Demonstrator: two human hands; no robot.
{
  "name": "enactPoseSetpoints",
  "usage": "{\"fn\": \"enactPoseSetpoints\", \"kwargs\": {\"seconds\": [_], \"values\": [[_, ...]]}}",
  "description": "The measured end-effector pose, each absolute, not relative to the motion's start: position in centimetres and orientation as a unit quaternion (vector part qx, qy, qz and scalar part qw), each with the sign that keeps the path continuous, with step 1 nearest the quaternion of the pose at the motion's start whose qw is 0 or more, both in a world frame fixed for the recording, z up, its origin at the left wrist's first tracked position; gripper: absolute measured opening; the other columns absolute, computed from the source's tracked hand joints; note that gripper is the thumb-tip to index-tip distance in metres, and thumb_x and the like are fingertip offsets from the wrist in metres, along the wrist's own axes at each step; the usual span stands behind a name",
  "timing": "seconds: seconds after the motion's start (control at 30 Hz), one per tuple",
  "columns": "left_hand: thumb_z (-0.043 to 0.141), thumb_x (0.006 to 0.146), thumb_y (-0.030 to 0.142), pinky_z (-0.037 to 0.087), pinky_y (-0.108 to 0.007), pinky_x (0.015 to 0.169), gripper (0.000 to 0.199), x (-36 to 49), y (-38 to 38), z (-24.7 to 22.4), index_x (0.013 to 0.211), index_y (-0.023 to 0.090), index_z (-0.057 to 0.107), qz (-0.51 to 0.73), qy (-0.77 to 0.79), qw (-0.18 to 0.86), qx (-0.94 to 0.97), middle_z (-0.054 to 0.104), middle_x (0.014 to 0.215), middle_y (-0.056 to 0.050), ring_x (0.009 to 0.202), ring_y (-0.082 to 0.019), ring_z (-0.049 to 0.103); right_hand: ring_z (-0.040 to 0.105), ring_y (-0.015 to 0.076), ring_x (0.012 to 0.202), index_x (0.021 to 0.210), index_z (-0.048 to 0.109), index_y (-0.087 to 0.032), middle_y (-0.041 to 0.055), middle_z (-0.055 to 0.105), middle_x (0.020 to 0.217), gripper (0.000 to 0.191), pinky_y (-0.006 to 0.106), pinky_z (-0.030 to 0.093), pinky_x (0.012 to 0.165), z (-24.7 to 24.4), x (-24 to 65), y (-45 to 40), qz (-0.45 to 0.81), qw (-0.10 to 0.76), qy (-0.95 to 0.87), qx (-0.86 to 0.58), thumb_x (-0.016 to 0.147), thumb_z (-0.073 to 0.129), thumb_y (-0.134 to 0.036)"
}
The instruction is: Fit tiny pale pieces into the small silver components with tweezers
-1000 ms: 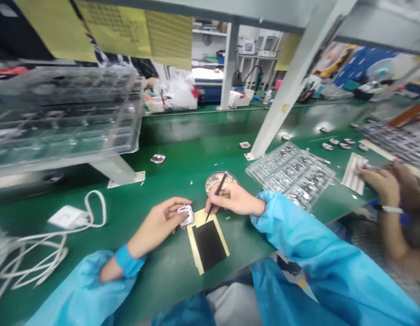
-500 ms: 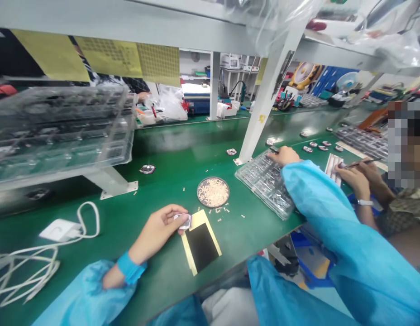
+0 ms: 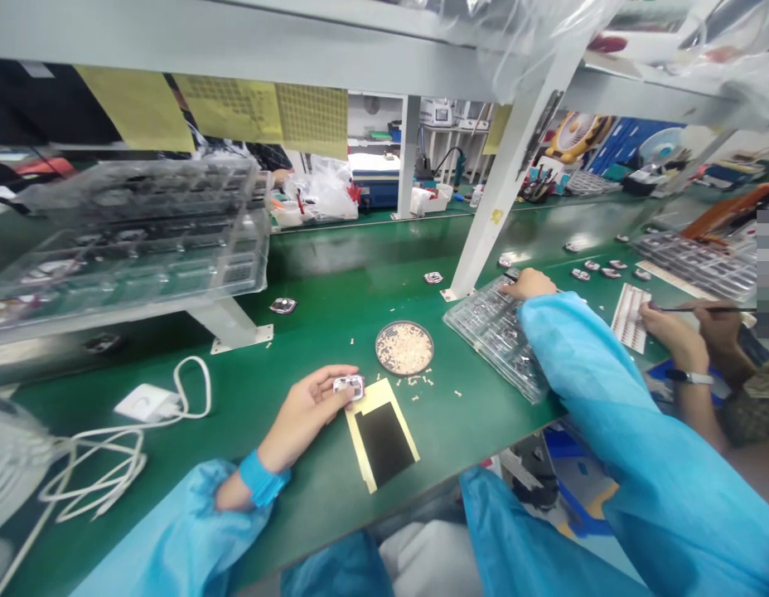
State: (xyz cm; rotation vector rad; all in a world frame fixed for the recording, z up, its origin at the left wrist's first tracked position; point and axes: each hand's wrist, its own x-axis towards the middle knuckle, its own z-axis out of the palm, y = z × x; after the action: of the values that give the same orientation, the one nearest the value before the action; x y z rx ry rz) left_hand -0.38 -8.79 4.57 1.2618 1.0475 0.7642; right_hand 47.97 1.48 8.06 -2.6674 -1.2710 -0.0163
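Note:
My left hand (image 3: pixel 310 406) is closed on a small rounded watch case (image 3: pixel 349 386), thumb over its pale face. It is held at the top edge of a yellow sheet with a black rectangle (image 3: pixel 385 444). My right hand (image 3: pixel 529 283) reaches over the far edge of a clear plastic tray (image 3: pixel 493 332) of small metallic parts. Its fingers are closed, and a dark bit shows beside them that I cannot make out. Between the hands stands a round dish (image 3: pixel 404 348) of tiny beige pieces, several of which lie loose on the green bench.
A white charger with cable (image 3: pixel 149 403) lies at left, below stacked clear trays (image 3: pixel 229 257) on a shelf. A white post (image 3: pixel 502 199) rises behind the right-hand tray. Several similar cases (image 3: pixel 283 305) dot the bench. At right a co-worker's hands (image 3: pixel 676 336) hold a thin tool.
The view has swung slightly left, so the bench appears shifted right. The watch case in my left hand shows more of its face. My right hand stays at the tray's far edge.

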Motion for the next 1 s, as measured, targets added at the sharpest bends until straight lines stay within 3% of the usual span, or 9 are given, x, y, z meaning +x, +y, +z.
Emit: {"fn": "enactPoseSetpoints", "kwargs": {"seconds": [0.17,0.3,0.43,0.53,0.7,0.87,1.0], "values": [[0.084,0.073,0.046,0.038,-0.019,0.049,0.045,0.0,-9.1,4.9,0.1,0.014,0.068,0.361,0.462,0.62,0.521,0.071,0.08,-0.005,0.061,-0.012,0.059,0.068,0.031,0.097,0.104,0.073,-0.015,0.016,0.072,0.103,0.035,0.038,0.052,0.082,10.0,47.2,-0.4,-0.004,0.138,-0.43,-0.892,0.076,0.079,-0.034],[0.076,0.079,0.054,0.038,-0.018,0.049,0.045,0.3,-9.1,5.0,0.096,0.013,0.07,0.365,0.48,0.631,0.488,0.069,0.075,-0.005,0.057,-0.01,0.057,0.069,0.023,0.085,0.104,0.075,-0.018,0.0074,0.074,0.09,0.03,0.033,0.053,0.08,13.5,41.5,-4.3,0.034,0.354,-0.557,-0.751,0.08,0.079,-0.035],[0.067,0.086,0.054,0.029,-0.018,0.043,0.046,0.2,-9.1,4.8,0.102,0.011,0.072,0.394,0.451,0.657,0.457,0.071,0.082,-0.01,0.059,-0.013,0.06,0.068,0.0184,0.07,0.088,0.075,-0.019,0.0041,0.073,0.079,0.028,0.029,0.054,0.065,15.5,31.6,-8.0,0.179,0.453,-0.65,-0.583,0.077,0.081,-0.044],[0.068,0.087,0.044,0.032,-0.02,0.046,0.039,-0.1,-9.0,4.8,0.107,0.011,0.071,0.416,0.415,0.674,0.448,0.072,0.085,-0.011,0.064,-0.016,0.064,0.067,0.0165,0.067,0.081,0.072,-0.018,0.0027,0.072,0.075,0.028,0.026,0.054,0.059,13.6,25.5,-8.8,0.34,0.444,-0.68,-0.475,0.077,0.081,-0.044],[0.065,0.086,0.03,0.038,-0.023,0.054,0.033,-0.6,-9.1,4.9,0.112,0.012,0.072,0.438,0.392,0.665,0.461,0.071,0.093,-0.01,0.071,-0.016,0.061,0.07,0.0171,0.077,0.089,0.072,-0.016,0.0036,0.073,0.084,0.029,0.029,0.058,0.071,7.2,21.8,-8.7,0.525,0.391,-0.633,-0.414,0.08,0.078,-0.043],[0.064,0.086,0.024,0.04,-0.024,0.062,0.04,-0.9,-9.3,4.8,0.124,0.015,0.069,0.442,0.379,0.643,0.497,0.071,0.105,-0.01,0.07,-0.013,0.052,0.07,0.0168,0.078,0.087,0.071,-0.014,0.0043,0.074,0.08,0.03,0.028,0.056,0.076,4.9,21.6,-9.1,0.585,0.364,-0.594,-0.415,0.082,0.077,-0.044],[0.063,0.085,0.019,0.043,-0.023,0.066,0.046,-0.8,-9.7,4.8,0.131,0.018,0.066,0.434,0.373,0.638,0.515,0.07,0.12,-0.01,0.094,-0.019,0.061,0.068,0.0143,0.072,0.084,0.069,-0.014,0.0032,0.072,0.076,0.03,0.025,0.054,0.072,4.9,21.0,-9.5,0.603,0.362,-0.564,-0.433,0.083,0.077,-0.043]]}}
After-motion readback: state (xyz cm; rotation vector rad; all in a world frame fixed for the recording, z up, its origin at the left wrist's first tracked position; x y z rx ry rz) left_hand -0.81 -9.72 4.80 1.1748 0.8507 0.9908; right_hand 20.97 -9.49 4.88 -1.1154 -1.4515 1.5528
